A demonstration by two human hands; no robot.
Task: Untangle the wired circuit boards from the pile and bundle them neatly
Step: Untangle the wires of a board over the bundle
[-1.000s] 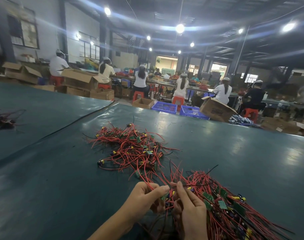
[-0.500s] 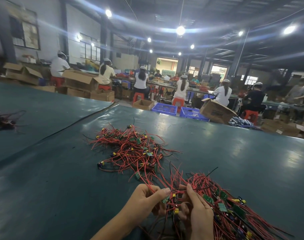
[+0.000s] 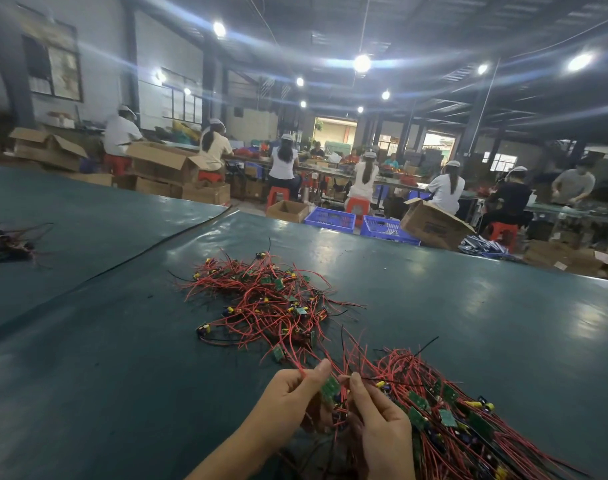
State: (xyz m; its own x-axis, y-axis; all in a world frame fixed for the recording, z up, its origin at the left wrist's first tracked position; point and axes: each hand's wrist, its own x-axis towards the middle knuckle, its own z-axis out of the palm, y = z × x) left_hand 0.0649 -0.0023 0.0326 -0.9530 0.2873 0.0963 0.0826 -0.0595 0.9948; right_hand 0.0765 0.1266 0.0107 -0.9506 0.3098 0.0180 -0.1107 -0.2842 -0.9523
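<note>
Observation at the near edge of a dark green tabletop point(image 3: 122, 375). Both hands are raised just above it, close together.

Left hand point(image 3: 288, 400): the fingers point(image 3: 316, 374) are curled, and a red wire point(image 3: 301, 370) is pinched between thumb and forefinger. The wire is seen to run away from the hand toward the loose pile point(image 3: 268, 299).

Right hand point(image 3: 382, 431): the fingers point(image 3: 359, 388) are curled inward, and a thin strand point(image 3: 346, 378) is pinched at the tip of the forefinger. What the lower fingers enclose cannot be told, since they are hidden behind the hand.

A small green circuit board point(image 3: 329, 388) is held up between the two hands, just beside the left thumb. Which hand bears it cannot be told.

The pile of wired boards, made up of red leads, green boards and yellow connectors, lies spread on the tabletop beyond the hands. A second mass, the gathered bundle point(image 3: 451, 410), lies at the right, touching the right hand, with its leads laid roughly parallel and running off toward the lower right corner. Several red strands are noted bridging the pile and the bundle.

A dark seam point(image 3: 140, 256) is seen crossing the tabletop diagonally at the left. A small dark tangle point(image 3: 4, 242) lies well apart at the far left edge.

Beyond the tabletop, blue crates point(image 3: 330, 218) and an open cardboard box point(image 3: 434, 225) stand on the floor. Seated people point(image 3: 283, 164) are noted at long benches under ceiling lamps.
</note>
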